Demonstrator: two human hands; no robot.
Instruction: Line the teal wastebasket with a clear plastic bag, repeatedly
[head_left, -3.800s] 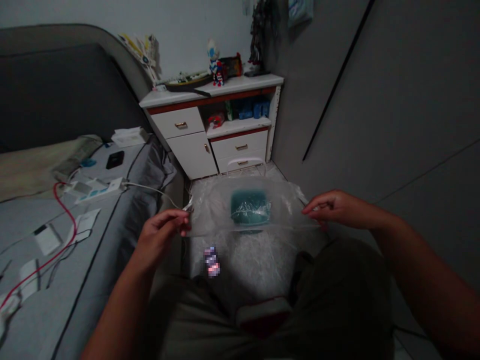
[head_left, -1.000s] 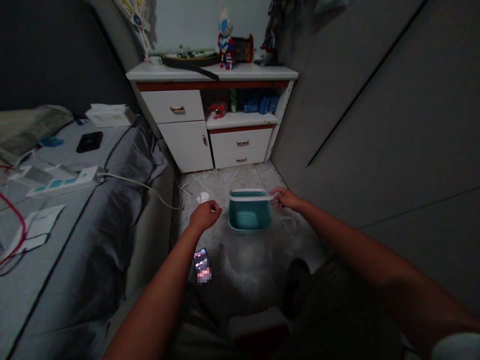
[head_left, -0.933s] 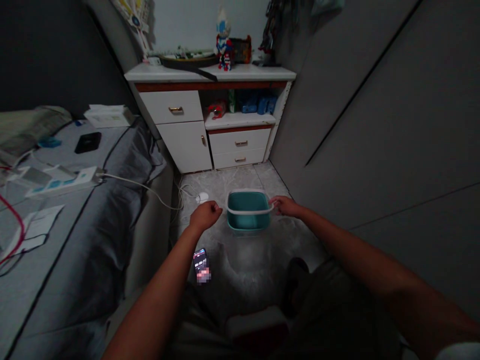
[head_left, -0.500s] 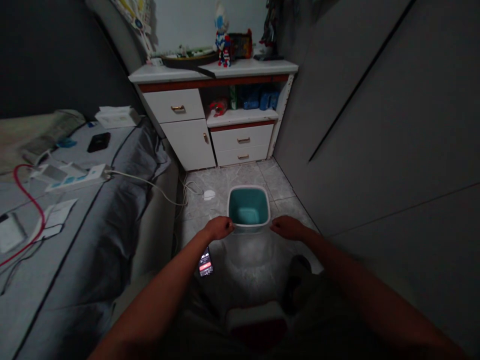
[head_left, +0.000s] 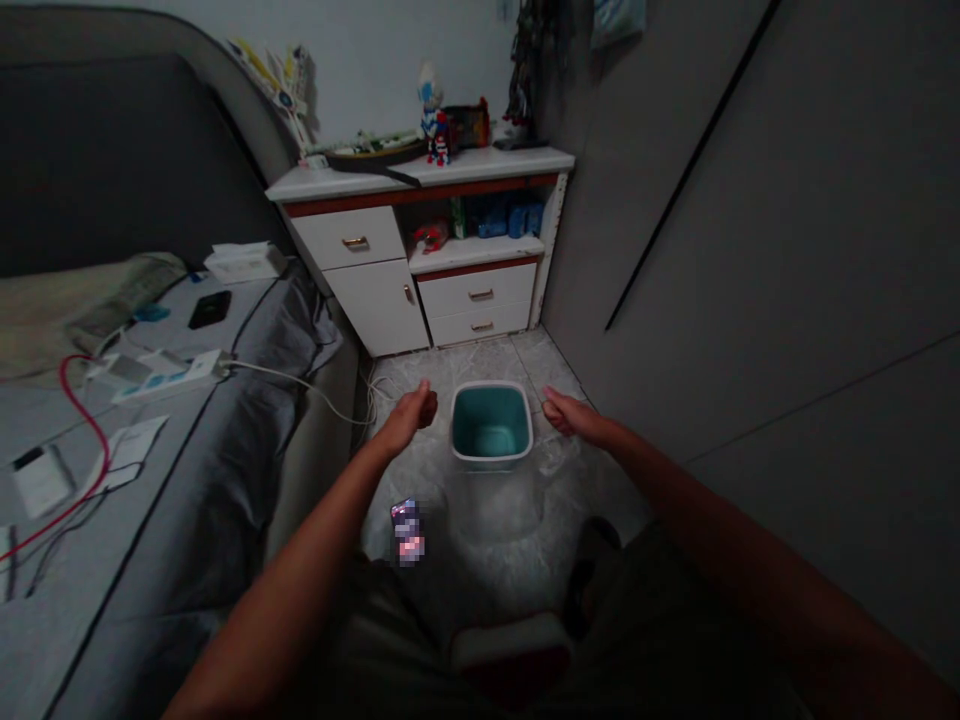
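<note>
A teal bin with a pale rim stands on the tiled floor between my hands. My left hand is closed in a fist with its thumb up, left of the bin and apart from it. To the right of the rim, my right hand is likewise closed, thumb upward. What either fist holds, if anything, I cannot make out. A hazy, see-through patch lies in front of the bin; whether it is clear plastic or floor sheen is unclear. On the floor below my left hand lies a lit phone.
A white cabinet with figures on top stands ahead. At left, the bed carries a power strip, a dark phone and a tissue pack. A cable runs to the floor. A grey wardrobe bounds the right.
Both my hands have risen and moved forward from the bin's near corners to its sides, and my left has moved outward, away from the rim. My view has tilted up slightly.
</note>
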